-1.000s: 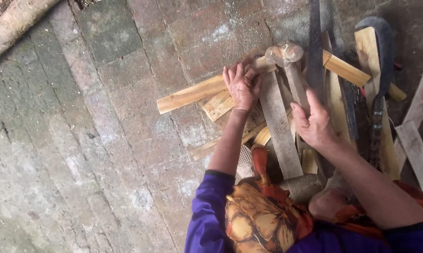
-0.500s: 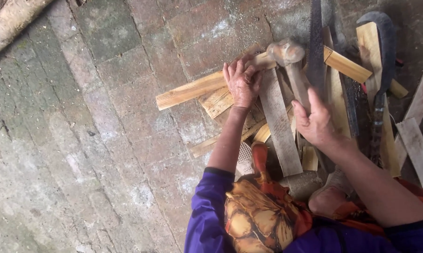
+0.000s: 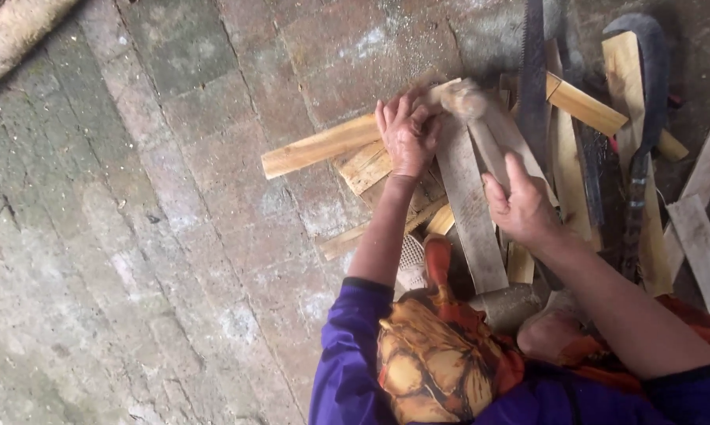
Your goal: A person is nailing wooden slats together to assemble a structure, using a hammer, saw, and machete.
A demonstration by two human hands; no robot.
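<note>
Left hand: we see the left hand (image 3: 406,134) pressed palm down on the near end of a pale wooden strip (image 3: 323,146); the fingers (image 3: 390,116) are spread and slightly bent over the wood, pinning it rather than wrapping it.
Right hand: we see the right hand (image 3: 521,206) closed around the handle of a hammer (image 3: 481,126); the thumb points up along the handle and the remaining fingers curl under it, out of view.
Hammer head: we see it blurred, just beside the left fingertips, above the point where the strip meets the other wood; we cannot tell whether it touches the wood.
Wooden strip: we find it lying flat on the brick floor (image 3: 174,197), running leftward from the left hand, its free end well clear of the pile.
Grey plank (image 3: 469,212): we see it running from the hammer head down toward the knees, between the two forearms.
Short offcuts (image 3: 366,167): we see them stacked under and just below the left hand, touching the strip.
Saw blade (image 3: 532,86): we see a dark toothed blade lying upright in the frame, right of the hammer.
Curved blade (image 3: 646,94): we see a dark hooked tool lying across light planks at the right.
Clothing: we see a purple sleeve (image 3: 347,346) and patterned orange cloth (image 3: 433,362) at the bottom.
</note>
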